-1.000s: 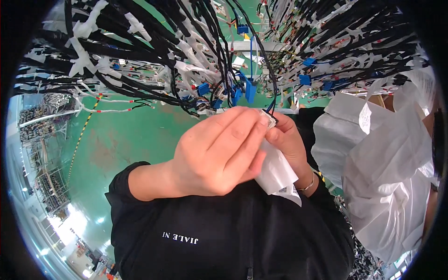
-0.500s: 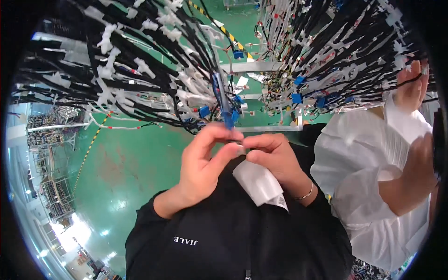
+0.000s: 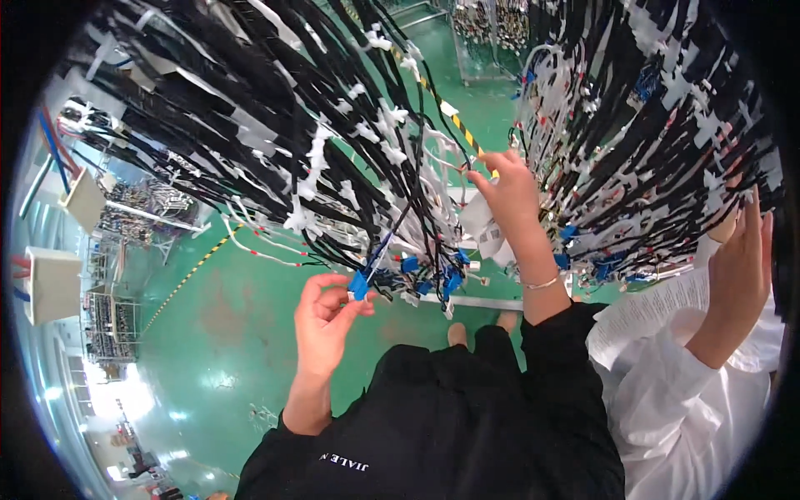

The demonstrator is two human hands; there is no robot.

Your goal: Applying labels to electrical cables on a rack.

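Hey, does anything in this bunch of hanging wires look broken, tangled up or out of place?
Nothing stands out. The black wire bundles hang in dense rows with white tags. The left hand pinches a blue connector; the right hand reaches into the wires.

The green floor (image 3: 250,350), glossy with light glare at lower left, carries yellow-and-black striped lines (image 3: 187,279), racks (image 3: 108,329) of hanging wire bundles at the left and far top, and the person's two feet (image 3: 479,329) below the hanging harnesses (image 3: 333,167).
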